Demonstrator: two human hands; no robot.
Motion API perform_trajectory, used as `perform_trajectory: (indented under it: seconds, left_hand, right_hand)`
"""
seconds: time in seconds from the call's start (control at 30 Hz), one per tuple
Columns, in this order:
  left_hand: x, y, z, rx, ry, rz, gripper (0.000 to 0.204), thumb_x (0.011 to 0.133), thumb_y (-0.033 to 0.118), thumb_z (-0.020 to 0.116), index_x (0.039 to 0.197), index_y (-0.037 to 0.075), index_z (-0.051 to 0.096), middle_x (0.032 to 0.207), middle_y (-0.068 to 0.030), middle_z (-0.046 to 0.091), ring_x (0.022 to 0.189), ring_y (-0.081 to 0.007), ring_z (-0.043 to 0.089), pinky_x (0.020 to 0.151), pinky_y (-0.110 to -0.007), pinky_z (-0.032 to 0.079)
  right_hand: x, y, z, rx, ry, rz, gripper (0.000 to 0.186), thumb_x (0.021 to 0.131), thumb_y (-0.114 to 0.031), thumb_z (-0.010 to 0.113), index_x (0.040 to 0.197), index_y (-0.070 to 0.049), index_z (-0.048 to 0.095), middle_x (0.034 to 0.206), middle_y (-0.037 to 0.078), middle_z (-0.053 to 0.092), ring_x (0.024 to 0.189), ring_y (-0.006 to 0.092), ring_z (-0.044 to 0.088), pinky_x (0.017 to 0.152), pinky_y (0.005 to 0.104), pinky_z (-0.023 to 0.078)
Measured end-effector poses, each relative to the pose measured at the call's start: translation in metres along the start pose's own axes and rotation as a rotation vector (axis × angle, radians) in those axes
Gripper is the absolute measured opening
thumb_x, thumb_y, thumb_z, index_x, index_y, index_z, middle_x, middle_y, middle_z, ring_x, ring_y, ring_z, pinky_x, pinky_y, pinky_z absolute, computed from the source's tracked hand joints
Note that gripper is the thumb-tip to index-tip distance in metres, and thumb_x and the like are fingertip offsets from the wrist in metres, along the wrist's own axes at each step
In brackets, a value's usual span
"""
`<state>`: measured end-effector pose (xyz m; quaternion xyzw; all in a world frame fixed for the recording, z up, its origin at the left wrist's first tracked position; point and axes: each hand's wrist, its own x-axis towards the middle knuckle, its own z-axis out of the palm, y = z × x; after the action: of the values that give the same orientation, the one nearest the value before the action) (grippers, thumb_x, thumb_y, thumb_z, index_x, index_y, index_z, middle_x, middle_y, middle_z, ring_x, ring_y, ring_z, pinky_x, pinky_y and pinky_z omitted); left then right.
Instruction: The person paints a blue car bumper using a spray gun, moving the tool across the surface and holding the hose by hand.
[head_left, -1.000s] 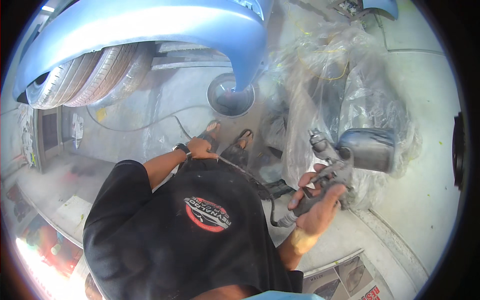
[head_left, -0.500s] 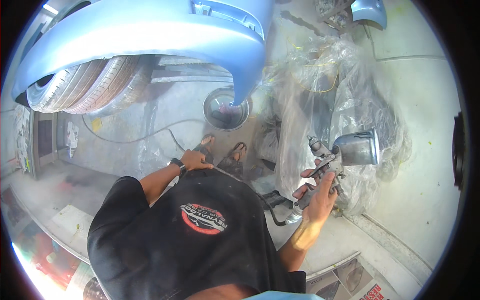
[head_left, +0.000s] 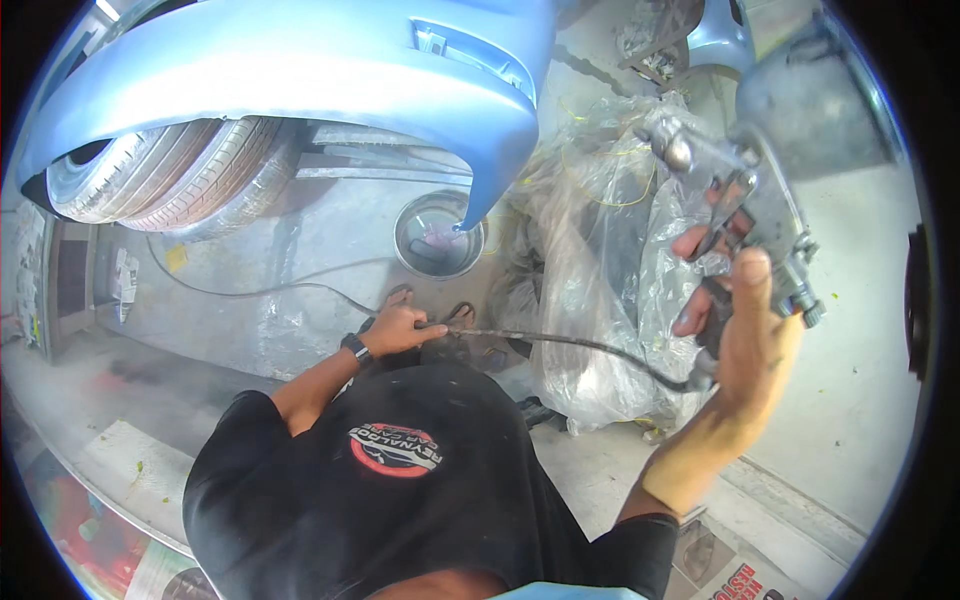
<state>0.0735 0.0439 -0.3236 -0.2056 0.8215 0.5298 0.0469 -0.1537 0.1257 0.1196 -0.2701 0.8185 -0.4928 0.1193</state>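
Grey metal spray gun (head_left: 745, 205) raised, tilted; black hose (head_left: 570, 345) trailing from handle.

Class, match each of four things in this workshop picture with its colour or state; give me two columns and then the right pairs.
Things
1. bumper
2. spray gun
3. hose
4. tyres

Colour or state
A. gripped low by the left hand
B. light blue, glossy
C. black, stacked under the bumper
D. raised in the right hand

Pairs: 1-B, 2-D, 3-A, 4-C
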Motion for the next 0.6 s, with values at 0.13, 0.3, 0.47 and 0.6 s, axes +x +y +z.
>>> perform_trajectory:
  seconds: [0.13,0.3,0.47,0.6]
  left_hand:
    - [-0.006,0.042,-0.019,-0.081,-0.059,-0.030,0.068,0.093,0.064,0.060,0.070,0.001,0.060,0.059,-0.0191,0.057,0.068,-0.0378,0.065,0.101,-0.051,0.039]
    - [-0.016,0.066,-0.037,-0.073,0.031,-0.059,0.069,0.093,0.065,0.060,0.074,0.000,0.066,0.062,-0.0200,0.062,0.070,-0.0368,0.066,0.106,-0.049,0.042]
    - [-0.017,0.085,-0.042,-0.095,0.038,-0.036,0.065,0.093,0.064,0.062,0.083,0.000,0.071,0.072,-0.0205,0.068,0.073,-0.0353,0.068,0.091,-0.045,0.048]
    - [-0.013,0.087,-0.032,-0.068,0.012,-0.057,0.063,0.092,0.063,0.063,0.088,0.001,0.073,0.073,-0.0191,0.069,0.076,-0.0348,0.068,0.092,-0.047,0.047]
  right_hand:
    - [0.010,-0.034,-0.006,-0.162,-0.017,-0.072,0.037,0.094,-0.032,0.072,0.112,0.000,0.071,0.086,0.006,0.071,0.051,0.0081,0.051,0.049,0.0231,0.044]
    - [0.050,-0.043,0.006,-0.322,-0.239,-0.151,0.039,0.094,-0.037,0.073,0.105,0.000,0.071,0.081,0.004,0.068,0.051,0.0067,0.050,0.047,0.0236,0.043]
    - [0.074,-0.029,-0.012,-0.513,-0.334,-0.030,0.039,0.095,-0.037,0.072,0.102,0.001,0.070,0.077,0.002,0.066,0.049,0.0069,0.049,0.046,0.0243,0.043]
    - [0.075,-0.027,-0.026,-0.375,-0.328,-0.060,0.040,0.094,-0.037,0.074,0.105,0.001,0.071,0.080,0.004,0.070,0.048,0.0065,0.050,0.045,0.0225,0.043]
